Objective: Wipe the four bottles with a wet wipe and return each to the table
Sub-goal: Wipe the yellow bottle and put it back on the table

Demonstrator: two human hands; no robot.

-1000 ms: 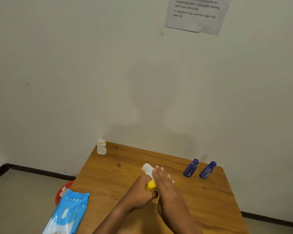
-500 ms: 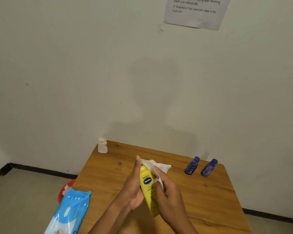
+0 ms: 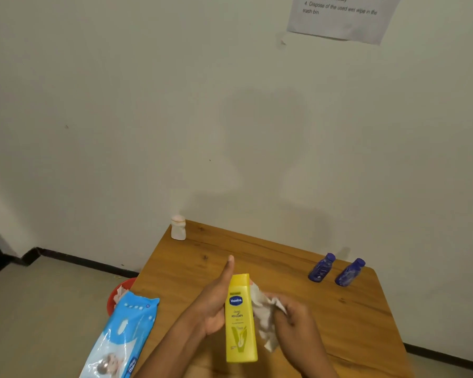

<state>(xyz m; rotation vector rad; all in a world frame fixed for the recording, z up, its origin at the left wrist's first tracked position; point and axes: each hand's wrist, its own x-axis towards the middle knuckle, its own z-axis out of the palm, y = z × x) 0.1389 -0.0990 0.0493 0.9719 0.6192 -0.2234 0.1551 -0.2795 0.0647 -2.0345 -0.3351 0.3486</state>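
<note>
Your left hand [image 3: 216, 304] cups the yellow bottle [image 3: 241, 320] from behind, thumb up, cap end nearest you, lifted above the table [image 3: 366, 317]. Right hand [image 3: 292, 320] is clenched on the wet wipe [image 3: 265, 312], pressed to the bottle's right side. Smooth plastic, probably light and stiff; wetted, it may turn slippery, so grip mid-body across the flat faces. Wipe is limp; keep it bunched. White bottle [image 3: 178, 227] stands at the far-left corner, two blue bottles [image 3: 335, 270] far right. Wipe packet [image 3: 120, 339] lies at the left edge.
</note>
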